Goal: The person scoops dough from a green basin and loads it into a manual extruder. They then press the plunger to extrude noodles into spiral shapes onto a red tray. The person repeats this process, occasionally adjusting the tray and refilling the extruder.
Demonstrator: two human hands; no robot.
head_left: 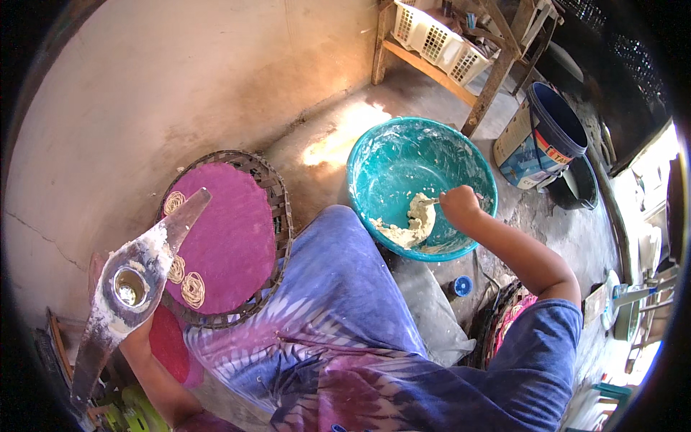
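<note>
Nearest, the left hand (138, 333) sat behind a press (108, 306), its fingers too hidden to tell; further, the right hand (461, 204) clamped its fingers on a utensil (431, 201) in dough (417, 225), inside a basin (403, 162) on grey floor (522, 227), before a stained wall (187, 86).

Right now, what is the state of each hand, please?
Left hand: holding the floury tool; mostly hidden, so closure cannot be told.
Right hand: closed, holding a small handle.

The left hand (139, 335) holds a floury tool (130, 286), the right hand (459, 204) a utensil (430, 201) in pale dough (416, 229).
</note>
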